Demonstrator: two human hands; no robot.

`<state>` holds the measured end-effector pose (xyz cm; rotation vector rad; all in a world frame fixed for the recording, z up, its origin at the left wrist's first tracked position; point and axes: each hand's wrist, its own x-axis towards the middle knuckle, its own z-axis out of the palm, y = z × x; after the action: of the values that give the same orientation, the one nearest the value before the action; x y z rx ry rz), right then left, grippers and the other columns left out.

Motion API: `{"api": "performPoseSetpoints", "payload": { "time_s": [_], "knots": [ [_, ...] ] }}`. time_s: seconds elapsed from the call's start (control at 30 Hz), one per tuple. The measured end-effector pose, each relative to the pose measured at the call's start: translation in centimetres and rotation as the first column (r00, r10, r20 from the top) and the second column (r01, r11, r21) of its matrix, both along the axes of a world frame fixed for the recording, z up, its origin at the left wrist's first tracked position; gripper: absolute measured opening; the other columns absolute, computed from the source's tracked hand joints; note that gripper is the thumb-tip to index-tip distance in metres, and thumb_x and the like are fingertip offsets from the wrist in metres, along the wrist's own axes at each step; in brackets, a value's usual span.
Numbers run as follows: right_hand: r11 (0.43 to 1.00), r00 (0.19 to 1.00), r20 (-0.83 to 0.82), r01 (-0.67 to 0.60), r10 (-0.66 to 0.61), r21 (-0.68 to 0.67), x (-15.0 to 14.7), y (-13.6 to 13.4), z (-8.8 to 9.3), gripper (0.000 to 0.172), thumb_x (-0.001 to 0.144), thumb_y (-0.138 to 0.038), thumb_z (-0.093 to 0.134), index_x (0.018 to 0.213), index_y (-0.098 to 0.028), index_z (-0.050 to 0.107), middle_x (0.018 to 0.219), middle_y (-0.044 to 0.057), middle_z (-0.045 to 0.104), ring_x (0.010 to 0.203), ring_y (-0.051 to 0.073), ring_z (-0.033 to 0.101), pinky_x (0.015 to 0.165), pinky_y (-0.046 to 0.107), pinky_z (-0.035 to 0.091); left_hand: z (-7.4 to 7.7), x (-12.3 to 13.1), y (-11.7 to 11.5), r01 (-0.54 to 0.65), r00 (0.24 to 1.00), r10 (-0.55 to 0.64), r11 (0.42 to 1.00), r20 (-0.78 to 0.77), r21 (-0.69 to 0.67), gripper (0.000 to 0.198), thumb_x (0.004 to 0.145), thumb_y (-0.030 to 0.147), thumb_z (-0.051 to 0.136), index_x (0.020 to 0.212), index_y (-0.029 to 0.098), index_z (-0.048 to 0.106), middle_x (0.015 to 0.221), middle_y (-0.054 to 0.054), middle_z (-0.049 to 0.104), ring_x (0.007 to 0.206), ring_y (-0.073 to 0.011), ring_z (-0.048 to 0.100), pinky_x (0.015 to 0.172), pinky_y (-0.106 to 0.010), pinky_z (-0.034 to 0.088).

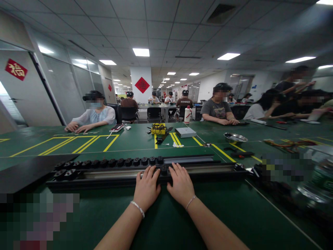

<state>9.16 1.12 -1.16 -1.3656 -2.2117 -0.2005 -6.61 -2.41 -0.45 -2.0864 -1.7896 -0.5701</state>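
Note:
A long black rail [104, 182] with a shiny metal channel lies crosswise in front of me on the green table [104, 215]. My left hand [147, 187] rests on it just left of its middle, fingers stretched out and slightly apart. To the right, my right hand [181, 182] lies on the same rail, its fingers extended too. A small dark block [163, 169] shows between the two hands; whether either hand touches it I cannot tell. Behind runs a row of several round black parts [120, 162], with two more [69, 174] at the left end of the rail.
A black sheet [28, 172] lies at the left. Farther back are a yellow box with black cables [158, 128], a grey box [185, 132] and a metal bowl [235, 138]. A large plastic bottle [316, 184] stands at right. People sit across the table.

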Motion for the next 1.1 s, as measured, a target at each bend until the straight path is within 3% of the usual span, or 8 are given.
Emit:
{"api": "performPoseSetpoints", "payload": {
  "time_s": [0.23, 0.43, 0.73, 0.9, 1.1],
  "knots": [
    [1.0, 1.0, -0.027, 0.01, -0.01, 0.002, -0.04, -0.15, 0.32, 0.055, 0.072, -0.03, 0.054, 0.125, -0.017, 0.049, 0.134, 0.008, 0.044, 0.126, 0.023, 0.032, 0.106, 0.035, 0.02, 0.05, 0.03, 0.0, -0.002, 1.0, 0.003, 1.0, 0.007, -0.008, 0.048, 0.074, 0.03, 0.051, 0.122, 0.027, 0.048, 0.132, -0.005, 0.049, 0.124, -0.025, 0.036, 0.099, -0.047, 0.027],
    [0.999, 0.999, -0.032, 0.032, -0.032, -0.007, -0.2, -0.32, 0.58, 0.051, 0.071, -0.031, 0.055, 0.121, -0.018, 0.053, 0.127, 0.01, 0.049, 0.119, 0.024, 0.038, 0.106, 0.038, 0.017, 0.15, 0.07, -0.05, 0.001, 1.0, -0.001, 1.0, 0.022, -0.009, 0.048, 0.074, 0.028, 0.051, 0.122, 0.028, 0.048, 0.131, -0.004, 0.049, 0.124, -0.0248, 0.037, 0.1, -0.047, 0.027],
    [0.999, 0.999, -0.02, 0.035, -0.035, -0.012, -0.19, -0.33, 0.57, 0.052, 0.073, -0.032, 0.053, 0.124, -0.021, 0.05, 0.128, 0.008, 0.048, 0.121, 0.023, 0.037, 0.107, 0.04, 0.013, 0.1, 0.07, -0.07, -0.001, 1.0, 0.001, 1.0, 0.015, -0.007, 0.048, 0.075, 0.028, 0.05, 0.123, 0.029, 0.048, 0.132, -0.005, 0.048, 0.125, -0.0254, 0.037, 0.1, -0.049, 0.027],
    [0.999, 0.999, 0.008, 0.048, -0.048, -0.009, -0.23, -0.33, 0.35, 0.057, 0.074, -0.032, 0.053, 0.128, -0.021, 0.045, 0.132, 0.008, 0.045, 0.127, 0.024, 0.029, 0.108, 0.042, 0.008, 0.2, 0.25, -0.05, 0.035, 0.999, -0.036, 0.999, -0.002, -0.026, 0.048, 0.077, 0.028, 0.047, 0.125, 0.027, 0.046, 0.136, -0.004, 0.046, 0.128, -0.0248, 0.034, 0.104, -0.054, 0.02],
    [0.999, 0.999, 0.005, 0.048, -0.048, -0.013, -0.25, -0.44, 0.31, 0.055, 0.074, -0.031, 0.051, 0.127, -0.019, 0.046, 0.132, 0.009, 0.045, 0.124, 0.024, 0.033, 0.108, 0.042, 0.008, 0.37, 0.29, -0.06, 0.068, 0.997, -0.069, 0.997, -0.02, -0.036, 0.049, 0.077, 0.026, 0.046, 0.127, 0.025, 0.044, 0.135, -0.005, 0.047, 0.129, -0.0245, 0.034, 0.106, -0.058, 0.013]
  ]
}}
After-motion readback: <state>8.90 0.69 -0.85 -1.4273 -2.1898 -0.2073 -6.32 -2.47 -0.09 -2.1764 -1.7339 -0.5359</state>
